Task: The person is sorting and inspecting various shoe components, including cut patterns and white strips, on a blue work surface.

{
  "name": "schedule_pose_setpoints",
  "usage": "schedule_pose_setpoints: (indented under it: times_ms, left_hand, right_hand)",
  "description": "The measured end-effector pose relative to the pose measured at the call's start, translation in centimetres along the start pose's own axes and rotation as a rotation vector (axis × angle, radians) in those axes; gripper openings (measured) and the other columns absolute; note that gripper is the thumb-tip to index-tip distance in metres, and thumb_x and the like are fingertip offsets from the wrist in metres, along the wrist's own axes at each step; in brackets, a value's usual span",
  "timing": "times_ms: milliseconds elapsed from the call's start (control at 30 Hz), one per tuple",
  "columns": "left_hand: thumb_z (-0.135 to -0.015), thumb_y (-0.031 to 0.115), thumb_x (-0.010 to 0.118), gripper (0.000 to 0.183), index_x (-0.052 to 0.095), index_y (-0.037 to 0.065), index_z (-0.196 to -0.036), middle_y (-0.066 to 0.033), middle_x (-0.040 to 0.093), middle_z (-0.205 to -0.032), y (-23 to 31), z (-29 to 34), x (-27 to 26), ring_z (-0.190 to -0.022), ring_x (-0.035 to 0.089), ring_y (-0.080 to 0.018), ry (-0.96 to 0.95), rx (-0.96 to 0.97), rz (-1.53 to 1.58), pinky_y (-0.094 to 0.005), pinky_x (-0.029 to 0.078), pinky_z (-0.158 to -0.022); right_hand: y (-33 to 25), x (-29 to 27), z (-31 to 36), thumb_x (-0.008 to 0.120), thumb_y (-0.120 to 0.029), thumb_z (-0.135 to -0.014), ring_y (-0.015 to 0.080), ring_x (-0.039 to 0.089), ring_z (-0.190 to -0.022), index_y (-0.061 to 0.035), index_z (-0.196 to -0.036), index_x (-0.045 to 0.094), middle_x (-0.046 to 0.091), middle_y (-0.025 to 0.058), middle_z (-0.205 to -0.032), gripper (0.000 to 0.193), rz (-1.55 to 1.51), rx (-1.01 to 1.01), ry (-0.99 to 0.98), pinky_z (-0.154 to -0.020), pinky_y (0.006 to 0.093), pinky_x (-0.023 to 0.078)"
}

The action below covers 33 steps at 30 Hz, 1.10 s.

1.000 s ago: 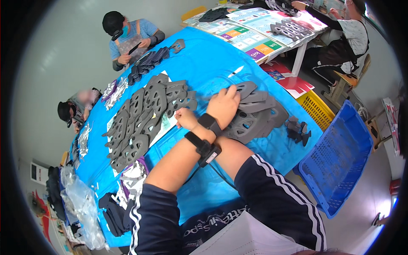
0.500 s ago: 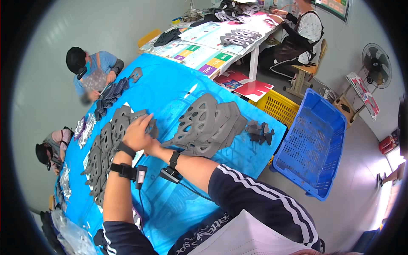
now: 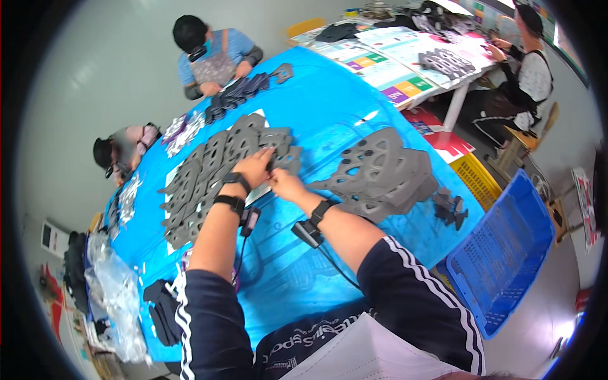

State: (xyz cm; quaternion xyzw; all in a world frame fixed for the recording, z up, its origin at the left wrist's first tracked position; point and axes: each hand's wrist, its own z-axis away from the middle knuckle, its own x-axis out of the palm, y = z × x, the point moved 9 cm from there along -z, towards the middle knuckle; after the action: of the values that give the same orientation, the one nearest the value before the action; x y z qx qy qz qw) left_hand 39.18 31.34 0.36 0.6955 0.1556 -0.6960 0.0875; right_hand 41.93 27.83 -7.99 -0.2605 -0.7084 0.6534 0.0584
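Got grey pads (image 3: 212, 152) in overlapping rows on white sheeting, left of centre on the blue table (image 3: 345, 272). Have left hand (image 3: 253, 168) palm-down at the right edge of the rows, fingers loosely extended over the pads there. Have right hand (image 3: 287, 185) just beside it, fingers half curled, tips near the edge of the same pads. Can't tell from here if either is pinching a pad or only touching. Vs 1.0 s ago: no longer crossed at the forearms; left hand now off the pile (image 3: 383, 168) of pads at right and over at the rows, right hand still around the rows' right edge. Vs 0.5 s ago: both hands at about the same spot, with the view swung back left; no clear change in the pile. Further out: dark scraps (image 3: 449, 208) right of the pile, close to the table's edge; thin white item (image 3: 367, 118) beyond it. Past that edge, a blue crate (image 3: 506, 253) and a yellow crate (image 3: 476, 182). At lower left, dark cloth (image 3: 163, 311) and a clear bag (image 3: 120, 291). Along the far left side, white strips (image 3: 183, 135), dark strips (image 3: 237, 95) and two co-workers (image 3: 215, 63). At top right, another table (image 3: 437, 87) with printed sheets, plus a seated person (image 3: 532, 82).
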Motion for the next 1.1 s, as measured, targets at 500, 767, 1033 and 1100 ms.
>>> schedule_pose_setpoints:
  times_ms: [500,767,1033,1100]
  left_hand:
    - [-0.078,0.019,0.055,0.027,0.059,0.004,-0.1,-0.0219,0.056,-0.1,-4.1,-0.9,-3.5,-0.086,0.057,-0.0376,0.47,-0.339,0.116,-0.0414,0.046,-0.076]
    - [-0.081,0.011,0.058,0.018,0.058,0.0,-0.096,-0.0179,0.059,-0.09,-12.1,2.6,-7.9,-0.087,0.058,-0.0272,0.836,-0.363,0.722,-0.0319,0.044,-0.077]
    - [-0.087,0.02,0.051,0.023,0.058,0.002,-0.1,-0.0186,0.059,-0.099,-1.7,1.3,-15.7,-0.091,0.057,-0.0338,0.984,-0.101,0.23,-0.0389,0.045,-0.075]
    - [-0.088,0.017,0.049,0.019,0.057,0.003,-0.099,-0.0166,0.053,-0.102,0.5,1.5,-15.5,-0.093,0.053,-0.0333,0.95,-0.124,0.213,-0.0368,0.044,-0.077]
  right_hand:
    - [-0.6,-0.7,0.2,0.057,-0.012,-0.08,0.0175,0.056,-0.048,0.0009,-0.08,0.051,0.059,0.0106,-0.062,0.014,0.016,-0.164,0.03,-0.046,0.0322,0.045]
    - [-1.1,0.6,0.4,0.058,-0.018,-0.077,0.0337,0.058,-0.068,-0.002,-0.074,0.053,0.06,0.0178,-0.069,0.017,-0.109,-0.025,-0.056,-0.059,0.043,0.044]
    - [-0.8,-1.4,-0.3,0.059,-0.014,-0.071,0.0355,0.057,-0.071,-0.0051,-0.073,0.056,0.058,0.0176,-0.074,0.01,0.287,-0.239,0.193,-0.06,0.0441,0.044]
    - [-2.1,-0.5,0.1,0.059,-0.014,-0.071,0.0366,0.057,-0.071,-0.0049,-0.073,0.055,0.058,0.0187,-0.075,0.01,0.185,-0.244,0.18,-0.059,0.0455,0.044]
